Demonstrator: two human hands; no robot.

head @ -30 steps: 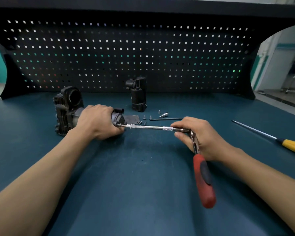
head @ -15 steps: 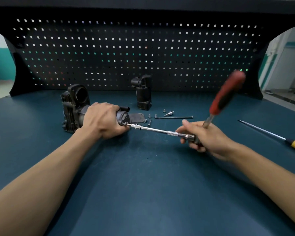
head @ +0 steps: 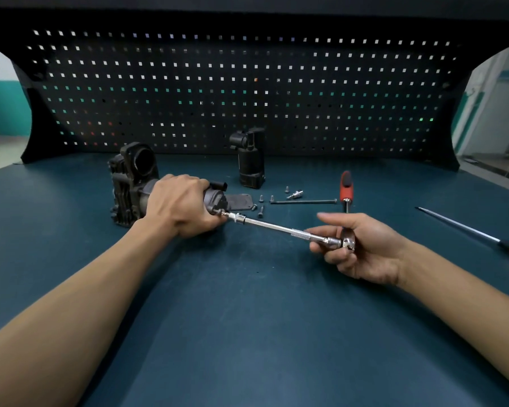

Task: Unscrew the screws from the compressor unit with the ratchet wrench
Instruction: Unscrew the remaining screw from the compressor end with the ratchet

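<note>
The dark grey compressor unit [head: 131, 183] lies on its side on the blue-green bench, left of centre. My left hand [head: 184, 205] is closed around its cylindrical right end. The ratchet wrench [head: 279, 228] has a chrome extension bar whose tip meets a screw on the unit's right face beside my left fingers. My right hand [head: 360, 246] grips the chrome ratchet head, fingers partly spread. The wrench's red and black handle [head: 346, 186] points away from me, behind that hand. Several loose screws [head: 262, 204] lie near a flat dark cover plate [head: 238, 202].
A second black cylindrical part [head: 249, 161] stands upright behind the screws. A long thin bolt [head: 303, 202] and a small chrome bit [head: 295, 195] lie beside them. A yellow-handled screwdriver [head: 473, 230] rests at the right. A black pegboard [head: 247, 89] closes the bench's far side.
The wrench handle swung from pointing toward me, up over my right hand, to pointing away and low. The extension stayed on the screw. My left hand kept its hold.
</note>
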